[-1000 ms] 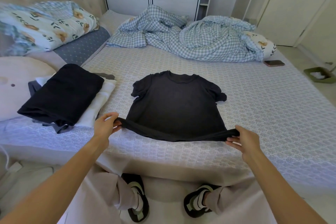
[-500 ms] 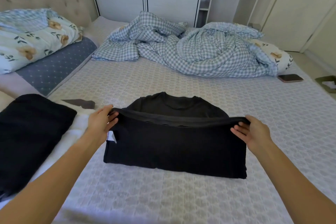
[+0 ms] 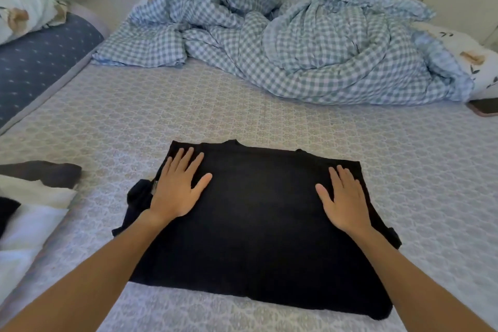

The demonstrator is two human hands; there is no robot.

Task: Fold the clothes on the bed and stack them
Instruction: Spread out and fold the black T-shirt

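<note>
Shirt [image 3: 256, 224], black, folded in half, lies flat on the bed [image 3: 269, 121]; left hand [image 3: 179, 187] and right hand [image 3: 346, 202] press it, fingers straight, gripping nothing. Risk: left sleeve bunched out sideways, so the next fold may come out lumpy and topple the stack [image 3: 29, 197] nearby.

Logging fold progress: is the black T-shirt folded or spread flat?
Folded once. The black T-shirt lies doubled, hem at the collar, left hand and right hand flat on it.
</note>
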